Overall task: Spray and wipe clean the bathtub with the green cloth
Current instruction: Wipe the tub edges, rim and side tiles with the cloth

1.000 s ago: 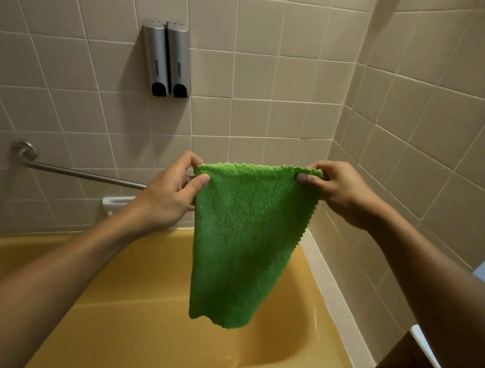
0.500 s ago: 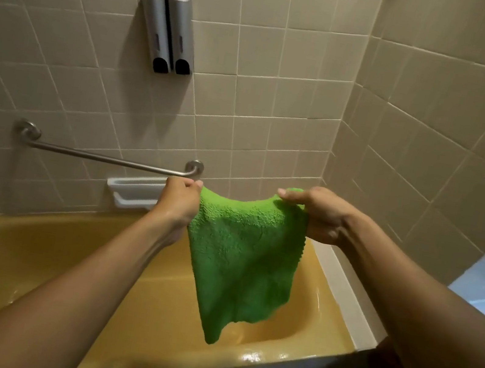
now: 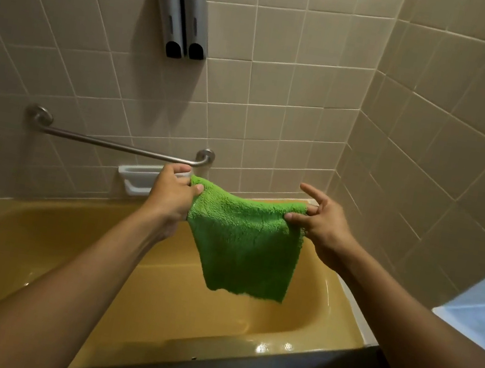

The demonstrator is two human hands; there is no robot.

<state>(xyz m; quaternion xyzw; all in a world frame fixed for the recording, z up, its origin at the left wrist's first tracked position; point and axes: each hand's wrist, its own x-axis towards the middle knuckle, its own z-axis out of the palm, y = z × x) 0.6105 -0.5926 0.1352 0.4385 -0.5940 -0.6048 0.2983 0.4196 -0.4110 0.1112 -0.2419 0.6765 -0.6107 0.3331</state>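
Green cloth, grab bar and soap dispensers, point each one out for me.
green cloth (image 3: 243, 245): head view, middle of the hanging fabric.
grab bar (image 3: 113, 145): head view, middle of the horizontal rail.
soap dispensers (image 3: 183, 13): head view, seam between the two grey bodies.

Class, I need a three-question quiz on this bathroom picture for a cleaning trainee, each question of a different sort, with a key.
1. True or false: the cloth lies on the floor of the tub.
2. Which holds the cloth's top corners? A) left hand only B) both hands C) right hand only
3. Fill in: under the grab bar, on the wall, sits a white soap ____.

Key: 1 false, it hangs in the air over the tub; 2 B; 3 dish.
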